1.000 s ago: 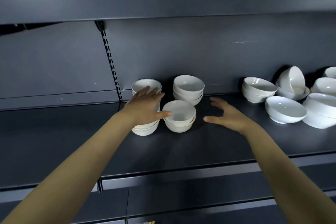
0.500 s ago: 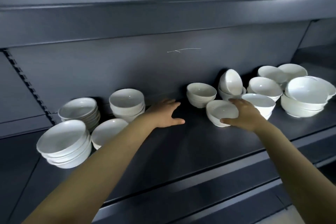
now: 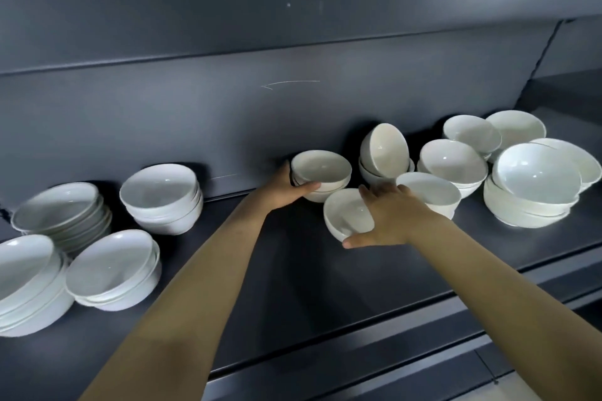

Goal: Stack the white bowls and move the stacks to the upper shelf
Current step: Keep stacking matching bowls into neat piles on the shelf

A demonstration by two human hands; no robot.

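Since the half-sec-ago frame, when my L hand (image 3: 280, 190) lay flat on the lower shelf (image 3: 293, 280) w/ nothing in it, it has slid back and now cups the short stack (image 3: 321, 171) by the back wall, thumb curled across the front, fingers hidden behind. R hand (image 3: 395, 216) had the single bowl (image 3: 347, 216) sitting level then. Now that bowl is tipped, mouth facing left toward the short stack, w/ thumb under its lower rim and fingers spread over the top edge, so it's clamped. Can't tell if its foot is clear of the shelf yet. Bowl and stack are just beside each other, not touching afaict. My read: L steadies the receiving stack while R brings the next bowl over to nest in it, so this is mid-stacking, not transfer. Four stacks (image 3: 163, 197) sit well off to the left, and the loose bowls (image 3: 534, 185) on the right, incl. one tipped bowl (image 3: 384, 148) leaning on its side, are yet to be sorted. Upper shelf (image 3: 293, 19) shows only its underside from here, so no idea what's on it. Next I'd level the bowl before dropping it in, bc a tilted entry could clack rims or shove the short stack into the wall. Prob less than half done overall.
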